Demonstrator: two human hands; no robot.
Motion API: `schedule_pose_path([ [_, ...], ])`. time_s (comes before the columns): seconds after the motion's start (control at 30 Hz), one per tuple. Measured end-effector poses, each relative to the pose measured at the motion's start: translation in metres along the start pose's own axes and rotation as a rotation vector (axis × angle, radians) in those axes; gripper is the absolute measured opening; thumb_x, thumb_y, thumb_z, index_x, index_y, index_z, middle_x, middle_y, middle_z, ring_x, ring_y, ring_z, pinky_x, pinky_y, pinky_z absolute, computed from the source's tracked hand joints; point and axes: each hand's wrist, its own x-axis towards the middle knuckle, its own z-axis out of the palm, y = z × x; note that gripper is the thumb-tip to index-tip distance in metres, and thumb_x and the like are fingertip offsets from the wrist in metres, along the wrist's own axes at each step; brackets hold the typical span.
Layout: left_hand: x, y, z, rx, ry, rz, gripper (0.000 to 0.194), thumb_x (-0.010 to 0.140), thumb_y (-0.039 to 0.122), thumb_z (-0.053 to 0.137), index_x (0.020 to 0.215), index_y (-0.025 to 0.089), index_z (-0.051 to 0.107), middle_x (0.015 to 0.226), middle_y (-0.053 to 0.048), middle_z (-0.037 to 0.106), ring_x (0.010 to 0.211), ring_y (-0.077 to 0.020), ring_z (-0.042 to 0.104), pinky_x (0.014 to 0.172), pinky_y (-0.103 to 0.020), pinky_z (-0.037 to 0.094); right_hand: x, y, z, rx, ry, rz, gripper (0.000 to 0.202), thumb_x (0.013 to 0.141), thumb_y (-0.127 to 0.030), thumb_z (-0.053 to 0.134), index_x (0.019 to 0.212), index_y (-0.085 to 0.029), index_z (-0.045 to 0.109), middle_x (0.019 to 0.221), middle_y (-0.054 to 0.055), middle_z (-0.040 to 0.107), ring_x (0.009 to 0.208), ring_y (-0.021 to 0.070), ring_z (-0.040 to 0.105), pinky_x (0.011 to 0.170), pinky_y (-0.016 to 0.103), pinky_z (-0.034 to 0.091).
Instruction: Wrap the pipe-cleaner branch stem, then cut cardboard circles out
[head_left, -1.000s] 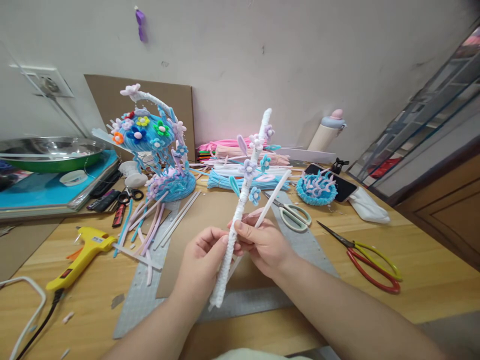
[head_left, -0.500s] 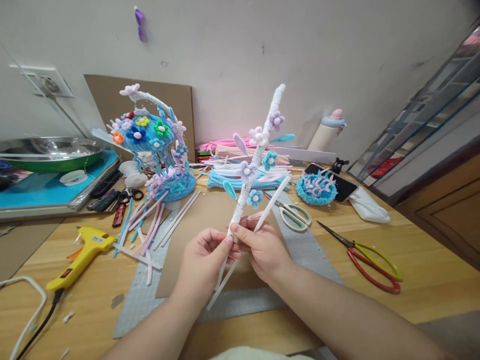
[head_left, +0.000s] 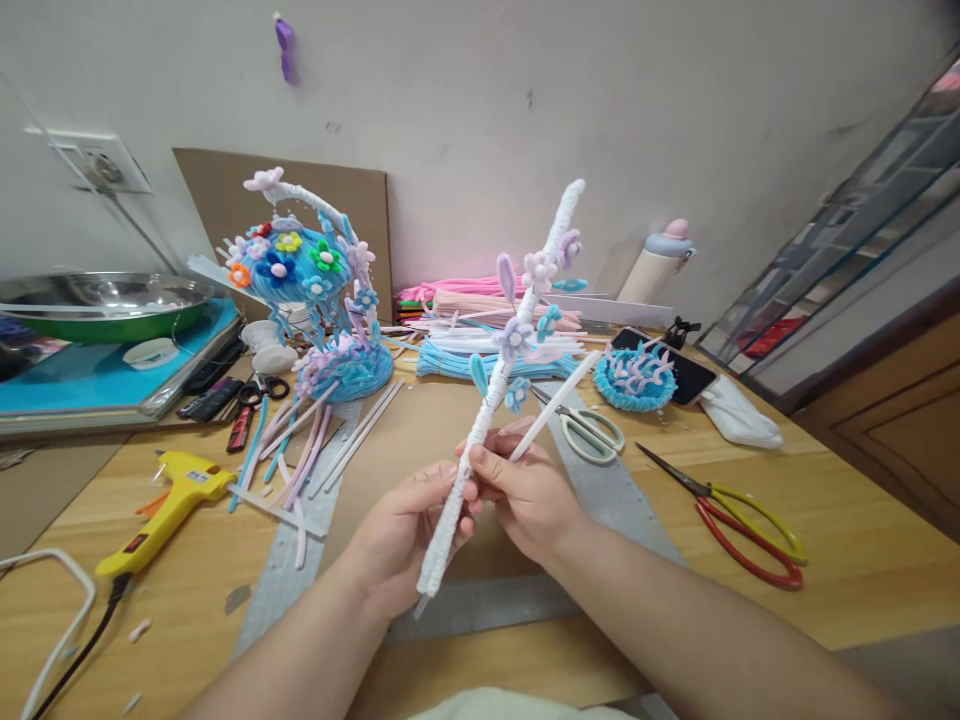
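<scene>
A white wrapped stem slants up and to the right, bearing lilac, pink and blue pipe-cleaner flowers and a few leaves. My left hand is closed around its lower part, fingers behind and thumb hidden in part. My right hand pinches the stem a little higher, thumb on its front. A thin white stick passes through my right hand, its upper end pointing up right. Both hands are above a brown cardboard sheet on a grey cutting mat.
At left lie a yellow glue gun, loose pipe cleaners and black scissors. A blue flowered jellyfish-like piece stands behind. Red-and-yellow scissors, pale-handled scissors and a blue round piece lie right.
The stem has turned slightly about its length, and its lower wrapped end now shows in front of my left fingers. My left hand has opened its pinch into a looser wrap.
</scene>
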Motion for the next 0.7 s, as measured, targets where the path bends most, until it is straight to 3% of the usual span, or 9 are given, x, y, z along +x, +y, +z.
schedule_pose_path([
  [0.13, -0.001, -0.001, 0.000, -0.004, -0.091, 0.027, 0.012, 0.079, 0.013, 0.058, 0.089, 0.010, 0.065, 0.068, -0.002, 0.060, 0.062, -0.0070, 0.058, 0.062, -0.015, 0.049, -0.001, -0.003, 0.001, -0.003, 0.019, -0.014, 0.021, 0.066, -0.032, 0.074, 0.074, -0.014, 0.069, 0.053, -0.001, 0.061, 0.043, 0.0078, 0.055, 0.040, 0.017, 0.047],
  [0.23, -0.003, -0.001, 0.000, 0.069, -0.071, 0.076, 0.010, 0.080, 0.018, 0.059, 0.080, 0.011, 0.065, 0.069, -0.002, 0.060, 0.061, -0.0067, 0.058, 0.062, -0.015, 0.049, -0.002, -0.005, 0.003, -0.024, 0.005, -0.026, 0.021, 0.066, -0.033, 0.074, 0.073, -0.014, 0.068, 0.052, -0.001, 0.060, 0.042, 0.0089, 0.053, 0.039, 0.019, 0.046],
  [0.43, -0.001, -0.003, 0.004, 0.326, 0.101, 0.264, 0.018, 0.066, 0.023, 0.073, 0.068, 0.013, 0.058, 0.060, -0.001, 0.063, 0.050, -0.0071, 0.056, 0.046, -0.015, 0.045, 0.000, -0.002, 0.004, -0.112, 0.152, -0.016, 0.030, 0.058, -0.036, 0.078, 0.068, -0.014, 0.061, 0.059, -0.002, 0.056, 0.046, 0.0060, 0.044, 0.041, 0.019, 0.034],
  [0.57, 0.002, 0.000, 0.002, 0.424, 0.231, 0.376, 0.022, 0.065, 0.025, 0.074, 0.070, 0.014, 0.055, 0.058, 0.000, 0.064, 0.043, -0.0060, 0.051, 0.037, -0.014, 0.037, 0.003, -0.018, -0.003, -0.382, 0.087, 0.068, 0.038, 0.070, -0.051, 0.066, 0.074, -0.014, 0.060, 0.047, -0.008, 0.036, 0.040, 0.0033, 0.024, 0.038, 0.018, 0.018],
  [0.7, 0.002, 0.007, -0.001, 0.444, 0.326, 0.455, 0.024, 0.063, 0.024, 0.074, 0.070, 0.012, 0.054, 0.059, -0.001, 0.065, 0.042, -0.0050, 0.050, 0.035, -0.013, 0.035, -0.006, -0.054, -0.018, -0.704, -0.014, 0.055, 0.049, 0.084, -0.060, 0.038, 0.083, -0.017, 0.062, 0.054, -0.005, 0.042, 0.044, 0.0063, 0.030, 0.040, 0.020, 0.021],
])
